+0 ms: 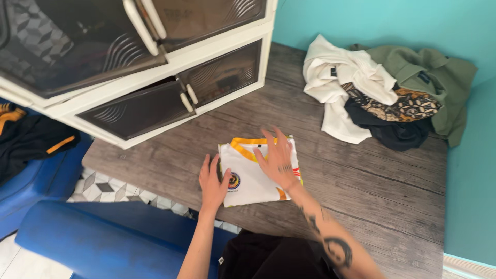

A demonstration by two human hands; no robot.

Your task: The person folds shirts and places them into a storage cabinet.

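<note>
A folded white shirt [250,181] with yellow and orange trim and a round badge lies on the wooden floor [351,181]. My left hand [213,182] rests flat on the shirt's left edge, fingers spread. My right hand [278,157] presses flat on the shirt's upper right part, fingers apart. Neither hand grips anything.
A white cabinet [155,67] with dark translucent doors stands at the upper left, its lower doors ajar. A pile of clothes [385,90], white, green, black and patterned, lies at the upper right by the teal wall [473,170]. Blue cushions [103,237] and dark garments sit at left.
</note>
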